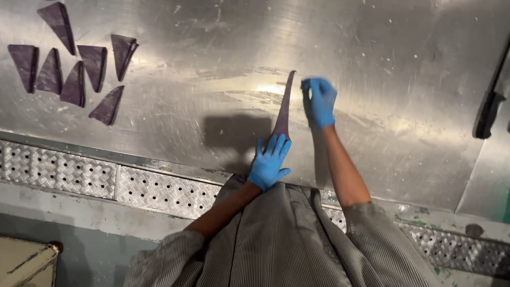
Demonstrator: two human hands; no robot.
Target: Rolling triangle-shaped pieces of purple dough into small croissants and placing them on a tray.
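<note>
1. While the left hand (269, 162) pins the near, wider end of the purple strip (283, 109) flat to the steel table (404, 79), the right hand (320, 101) sits just beside the strip's far, narrow tip, on its right.
2. To do this well, I judge that the near end should stay pressed down and still, so the strip does not slide on the smooth metal, and that the tip is thin enough to call for light handling.
3. Left hand: blue glove, fingers spread fairly wide and laid flat, palm down, fingertips on the strip's broad end; it grips nothing, only presses.
4. Right hand: blue glove, arm stretched forward past the left, fingers curled narrow. It may be pinching something dark at the fingertips, but the blur there leaves me unable to tell whether it holds anything.
5. The strip lies between the hands, running away from the left one, tapering to a point level with the right one.
6. Well off to the left of both hands lie folded purple triangles (79, 64) in a loose group; far to the right of the right hand a dark handle (487, 114) rests at the table's edge.
</note>
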